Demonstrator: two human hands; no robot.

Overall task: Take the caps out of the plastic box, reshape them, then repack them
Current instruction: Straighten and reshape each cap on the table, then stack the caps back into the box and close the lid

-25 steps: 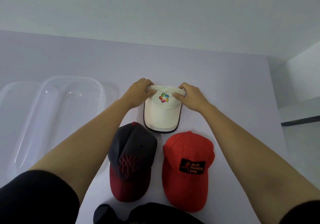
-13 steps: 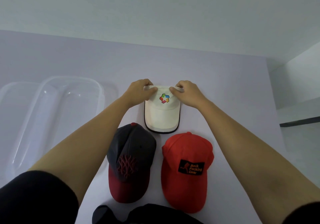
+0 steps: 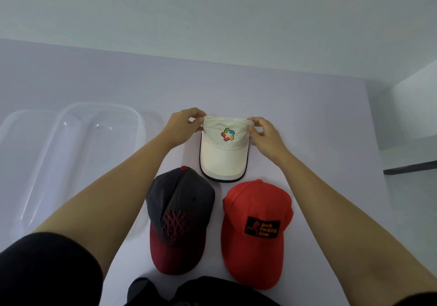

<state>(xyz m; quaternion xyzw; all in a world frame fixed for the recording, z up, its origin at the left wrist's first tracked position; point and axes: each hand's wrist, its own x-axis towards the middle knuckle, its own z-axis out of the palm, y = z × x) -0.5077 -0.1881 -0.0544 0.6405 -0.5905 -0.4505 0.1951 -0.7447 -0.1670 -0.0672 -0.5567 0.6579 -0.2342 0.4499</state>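
A white cap with a multicoloured logo and a dark-edged brim lies in the middle of the table, brim towards me. My left hand pinches the crown's left side and my right hand pinches its right side. Nearer to me lie a dark grey cap with a maroon brim and, to its right, a red cap with a black patch. The clear plastic box stands at the left with nothing visible inside.
A clear lid or second tray lies behind the box at the far left. The table ends at a wall behind and at an edge on the right. A dark object sits at the bottom edge.
Both hands have stayed on the white cap's crown. The fingers have shifted outward to its sides and the crown now stands wider and fuller.
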